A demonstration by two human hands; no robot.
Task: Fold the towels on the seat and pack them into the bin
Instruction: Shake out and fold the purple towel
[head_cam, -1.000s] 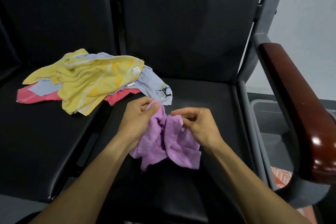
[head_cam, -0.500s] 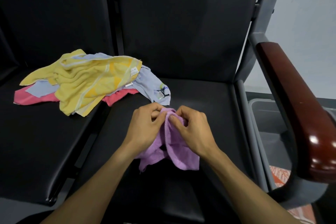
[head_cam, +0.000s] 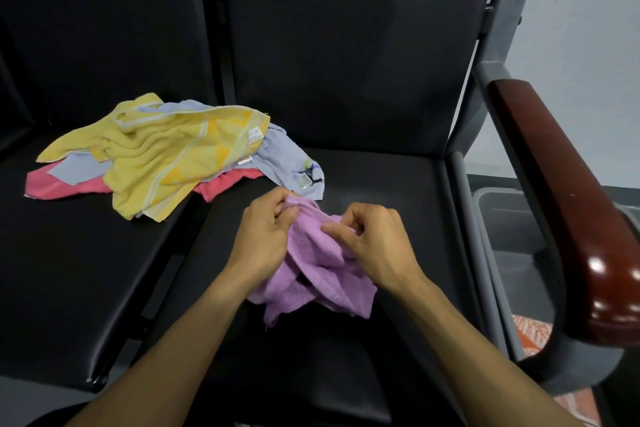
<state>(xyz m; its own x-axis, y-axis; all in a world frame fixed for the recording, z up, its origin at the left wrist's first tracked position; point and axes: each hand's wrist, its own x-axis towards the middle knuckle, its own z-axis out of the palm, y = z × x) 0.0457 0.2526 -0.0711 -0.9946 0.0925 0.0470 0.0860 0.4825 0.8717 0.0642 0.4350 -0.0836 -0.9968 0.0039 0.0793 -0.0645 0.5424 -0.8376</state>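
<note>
A crumpled purple towel (head_cam: 313, 274) hangs between my hands over the right black seat (head_cam: 381, 184). My left hand (head_cam: 265, 236) pinches its top edge at the left. My right hand (head_cam: 374, 246) pinches a fold of it a little to the right. Behind them a loose heap lies across the gap between the two seats: a yellow towel (head_cam: 162, 156) on top, a pale blue towel (head_cam: 284, 159) and a pink towel (head_cam: 62, 185) under it. A grey bin (head_cam: 512, 218) stands on the floor right of the seat, partly hidden by the armrest.
A dark red wooden armrest (head_cam: 568, 191) on a grey metal frame (head_cam: 498, 55) rises between the right seat and the bin. The left black seat (head_cam: 69, 270) adjoins. A patterned orange mat (head_cam: 530, 333) shows on the floor below the armrest.
My hands came together at the towel's top edge half a second ago and have now drawn slightly apart, still pinching the purple towel. The heap has not moved.
</note>
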